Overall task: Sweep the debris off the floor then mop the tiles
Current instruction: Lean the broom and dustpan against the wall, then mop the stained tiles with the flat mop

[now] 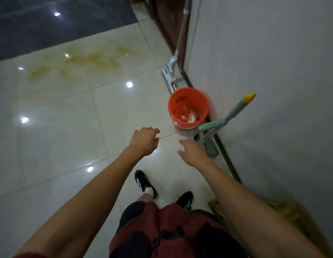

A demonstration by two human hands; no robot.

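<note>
Both bare hands, left hand (144,141) and right hand (192,152), are held out with loose fingers, gripping nothing. A round orange plastic bucket (188,108) and a green broom with dustpan (212,135) are seen by the wall.

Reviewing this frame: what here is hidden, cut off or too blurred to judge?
- Head view: mop handle top, cut off by the upper edge.
- Green dustpan base, partly hidden behind the right hand.
- Scraps in the red bucket, too small and blurred to identify.
- Yellow object by the wall, covered by the right forearm.
- Left hand fingers, blurred.
</note>
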